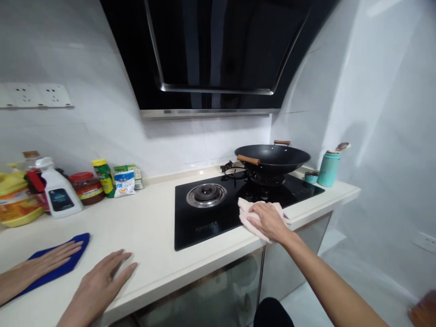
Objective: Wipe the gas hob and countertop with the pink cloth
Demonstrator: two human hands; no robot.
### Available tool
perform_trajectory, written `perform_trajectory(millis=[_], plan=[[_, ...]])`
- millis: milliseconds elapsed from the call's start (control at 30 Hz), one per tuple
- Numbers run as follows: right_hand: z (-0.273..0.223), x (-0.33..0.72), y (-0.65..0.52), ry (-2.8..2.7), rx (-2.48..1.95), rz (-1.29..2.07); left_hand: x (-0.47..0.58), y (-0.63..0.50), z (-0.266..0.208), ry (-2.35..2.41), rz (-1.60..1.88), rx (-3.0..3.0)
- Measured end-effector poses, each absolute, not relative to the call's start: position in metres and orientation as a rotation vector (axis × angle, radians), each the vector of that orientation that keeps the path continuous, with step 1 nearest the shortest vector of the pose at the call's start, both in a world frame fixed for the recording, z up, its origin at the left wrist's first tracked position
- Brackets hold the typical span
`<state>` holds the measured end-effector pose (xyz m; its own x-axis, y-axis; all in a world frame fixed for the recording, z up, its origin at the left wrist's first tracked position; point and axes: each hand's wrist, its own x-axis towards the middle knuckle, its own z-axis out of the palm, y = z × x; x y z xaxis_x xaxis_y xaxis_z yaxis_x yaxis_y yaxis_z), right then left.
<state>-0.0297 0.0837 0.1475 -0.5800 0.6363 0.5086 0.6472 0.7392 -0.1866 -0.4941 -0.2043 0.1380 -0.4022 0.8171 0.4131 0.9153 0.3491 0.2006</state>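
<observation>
My right hand (267, 220) presses a pale pink cloth (245, 213) onto the front edge of the black glass gas hob (190, 231), its fingers bent over the fabric. The cloth also overlaps the cream counter. My left hand (102, 284) rests on the countertop (150, 254) left of the hob, empty, thumb and fingers apart. Close by on the far left, another person's hand (51, 261) lies flat on a dark blue cloth (76, 254). Behind my right hand, a black wok (272, 156) with wooden handles sits over the right burner. The left burner (206, 194) carries no pot.
A black range hood (218, 54) hangs above. A white spray bottle (61, 193), a yellow jug (18, 200), a red-lidded jar (87, 186) and seasoning packets (125, 182) line the wall. A teal flask (329, 169) stands at the right end beside its small cup (311, 177).
</observation>
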Motion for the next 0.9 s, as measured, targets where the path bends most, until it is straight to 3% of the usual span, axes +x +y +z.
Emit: perform_trajectory(millis=[267, 400, 667, 900], plan=[[0.137, 0.053, 0.171, -2.074, -1.606, -0.252, -0.498, -0.202, 0.14, -2.462, -0.523, -1.557], [0.152, 0.052, 0.204, -2.034, -1.877, -0.106, -0.497, -0.201, 0.142, -2.488, -0.539, -1.536], [0.166, 0.029, 0.223, -2.063, -1.872, -0.015, -0.494, -0.199, 0.146, -2.508, -0.615, -1.48], [0.157, 0.022, 0.152, -2.108, -1.729, -0.24, -0.502, -0.198, 0.135, -2.448, -0.584, -1.524]])
